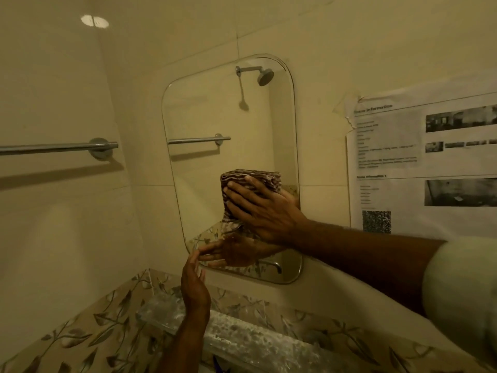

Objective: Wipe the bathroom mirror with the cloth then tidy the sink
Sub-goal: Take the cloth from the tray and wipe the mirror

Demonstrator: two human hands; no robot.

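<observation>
On your far left the towel bar (pixel 57 147) sits on the side wall, well apart from the glass and no obstacle to you. Next comes your left hand (pixel 194 285), raised by the mirror's lower left corner, fingers loosely spread and holding nothing; its fingertips look to be at or just off the glass edge, though you cannot tell whether they touch. The mirror (pixel 215 117) stands tall in front of you, its long axis running up and down, with rounded corners. The cloth (pixel 250 176), a folded striped pad, lies against the lower right part of that glass, and your right hand (pixel 265 211) is flat on top of it, fingers stretched out and pressing it to the surface, not gripping it. So the right hand is the working one, and nearly all the unwiped glass probably lies above and to the left of it; the coming stroke likely wants to go up along the long axis. Nothing stands in that path, since the shower head and second bar you see there are only reflections. Just right of the mirror a paper notice (pixel 419 162) is stuck to the wall with a curling corner, so keep your strokes off it. Below, the speckled ledge (pixel 258 343) runs under your arms; the sink itself is barely in view
</observation>
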